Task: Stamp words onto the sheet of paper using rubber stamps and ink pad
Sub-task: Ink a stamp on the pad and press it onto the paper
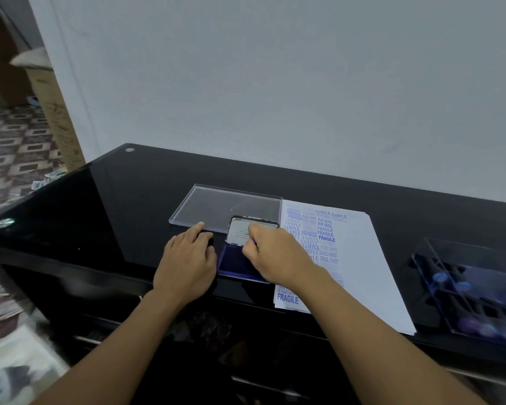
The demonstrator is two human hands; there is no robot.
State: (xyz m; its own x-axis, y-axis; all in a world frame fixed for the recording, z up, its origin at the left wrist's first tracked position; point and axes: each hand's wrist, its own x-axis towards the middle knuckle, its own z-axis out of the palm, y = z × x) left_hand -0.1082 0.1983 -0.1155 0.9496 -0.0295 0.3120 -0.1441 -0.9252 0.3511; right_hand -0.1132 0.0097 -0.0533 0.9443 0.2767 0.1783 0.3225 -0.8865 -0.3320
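From the head camera, you were at the inking step. Your right hand (275, 252) hung over the open ink pad (234, 266), near the middle of the black table (129, 206). Its fingers were curled together, pinching what I judge to be a rubber stamp (253, 242); only a purple sliver showed. Your left hand (187, 267) rested on the table just left of the pad, forefinger stretched toward the far side and the other fingers loosely laid. A dark object (209, 239) sat under them, and I cannot tell whether you gripped it.

The sheet of paper (365, 258) lay just right of the pad, its left part crowded with blue words and its right part bare.

Next, I think, you needed to lift the stamp straight off the pad, carry it right to bare paper and press it down squarely.

By count:
- one ink pad, with its lid (238, 232) raised
- one sheet of paper in view
- one clear cover (225, 204) beyond the pad
- one clear box (462, 255) at the far right, holding several blue-topped stamps too blurred to number
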